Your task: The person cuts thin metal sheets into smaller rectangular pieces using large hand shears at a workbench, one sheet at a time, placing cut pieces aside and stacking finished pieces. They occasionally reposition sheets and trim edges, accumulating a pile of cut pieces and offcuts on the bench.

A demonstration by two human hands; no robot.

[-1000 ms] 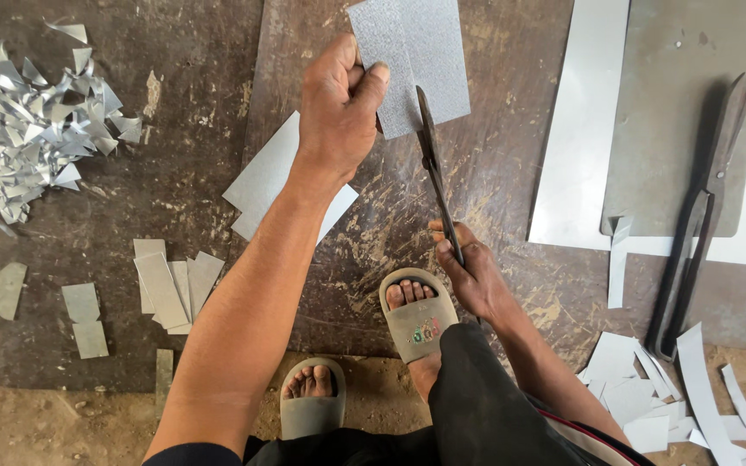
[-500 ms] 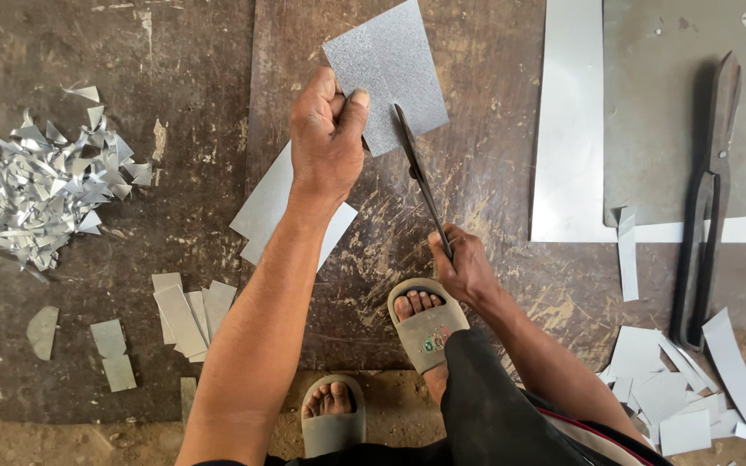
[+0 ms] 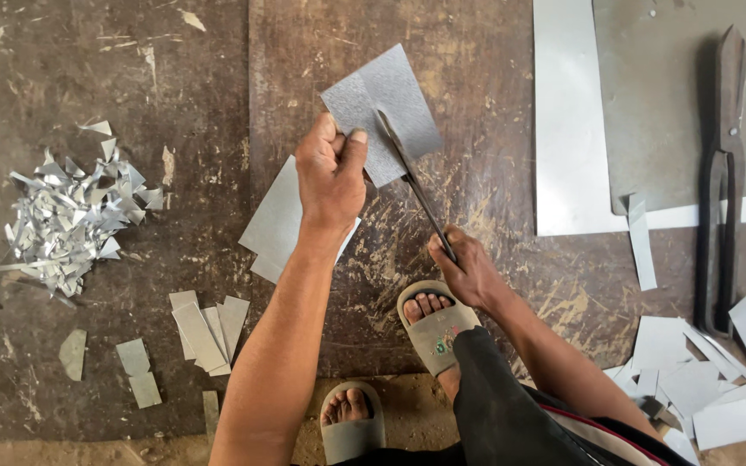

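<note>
Underfoot, scuffed dark floor [image 3: 174,69], metal offcuts [image 3: 71,216] strewn about.

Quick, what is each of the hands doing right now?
Left hand: closed, pinching a grey sheet-metal piece.
Right hand: closed around the handles of metal shears cutting into that piece.

— Premises type?
— A sheet-metal workshop, floor-level workstation. Worn, scratched metal plate [image 3: 390,285] serves as the work surface.
— Evidence?
— A heap of silvery offcuts [image 3: 71,216] lies to the left, cut strips [image 3: 209,332] in front, flat trimmed pieces [image 3: 692,388] to the right. Heavy tin snips [image 3: 723,173] rest on a large sheet [image 3: 563,129]. Bare dirt shows at the plate's edge.
</note>
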